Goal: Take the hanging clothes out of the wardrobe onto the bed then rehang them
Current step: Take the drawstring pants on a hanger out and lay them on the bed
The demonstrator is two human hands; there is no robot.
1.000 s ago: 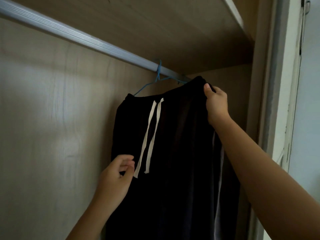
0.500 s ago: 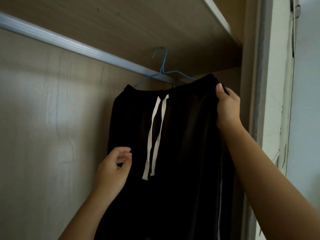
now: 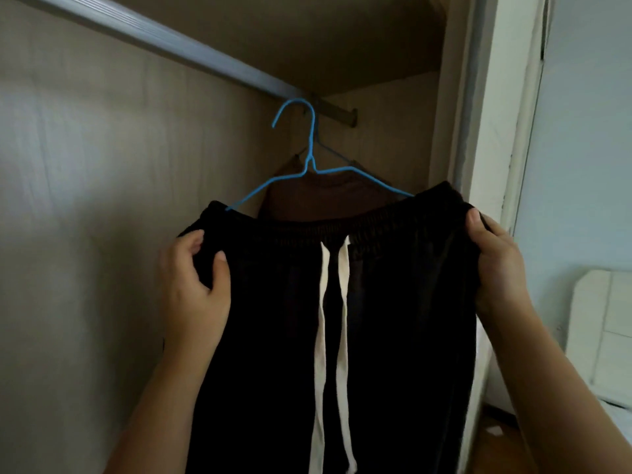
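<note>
We now grip the black trousers [image 3: 393, 319] at the waistband, left hand [image 3: 195, 285] and right hand [image 3: 496, 265], the blue hanger [image 3: 310, 145] apparently off the rail [image 3: 164, 32], ready to carry away.

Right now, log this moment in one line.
left hand: grips black trousers | right hand: grips trousers | blue hanger: hook below rail

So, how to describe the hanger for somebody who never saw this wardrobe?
Find the silver rail across the wardrobe top. Below its right end is the hanger, carrying black trousers. Its thin bright-blue wire stands out against the brown garment behind.
</note>
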